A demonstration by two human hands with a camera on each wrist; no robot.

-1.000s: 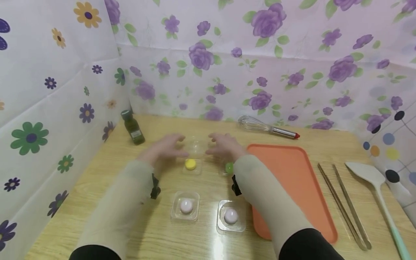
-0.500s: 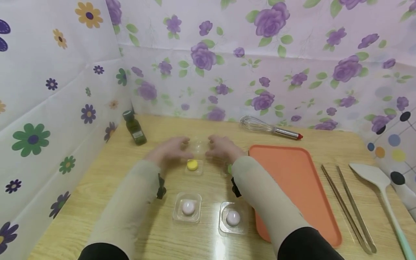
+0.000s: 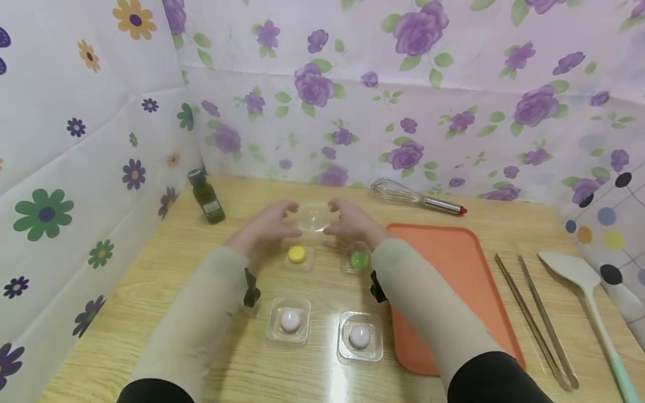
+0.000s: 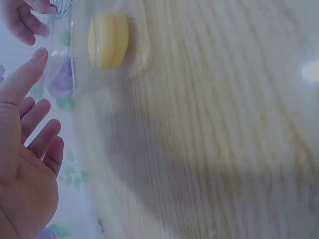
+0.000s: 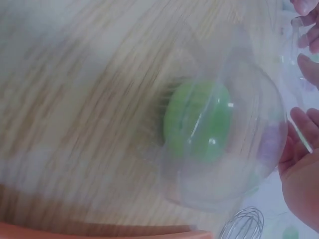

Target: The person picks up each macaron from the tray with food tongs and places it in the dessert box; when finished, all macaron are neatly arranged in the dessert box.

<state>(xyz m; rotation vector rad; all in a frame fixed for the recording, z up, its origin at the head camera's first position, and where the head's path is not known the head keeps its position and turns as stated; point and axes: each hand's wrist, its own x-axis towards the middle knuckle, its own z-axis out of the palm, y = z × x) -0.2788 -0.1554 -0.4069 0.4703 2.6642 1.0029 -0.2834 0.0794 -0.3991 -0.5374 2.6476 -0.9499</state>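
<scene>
Between both hands is a clear plastic lid (image 3: 314, 216), raised at the back of the table. My left hand (image 3: 268, 225) grips its left edge with bent fingers and thumb, and my right hand (image 3: 353, 223) pinches the right edge. Just below them in the head view, a yellow macaron (image 3: 297, 254) sits in a clear plastic base (image 3: 308, 264). A green macaron (image 3: 360, 259) lies beside my right forearm, under a clear dome (image 5: 261, 109) in the right wrist view. Nearer me, two pale lilac macarons (image 3: 290, 320) rest in clear square boxes (image 3: 274, 334).
An orange tray (image 3: 443, 280) lies to the right, partly under my right arm. Beyond it are metal tongs (image 3: 534, 319) and a white spatula (image 3: 569, 268). A whisk (image 3: 418, 197) lies along the back, and a dark green bottle (image 3: 208, 198) at the back left.
Both hands have moved slightly up and away, and the clear lid between them now shows more plainly, farther back. The green macaron, partly hidden by my right arm before, is in full sight.
</scene>
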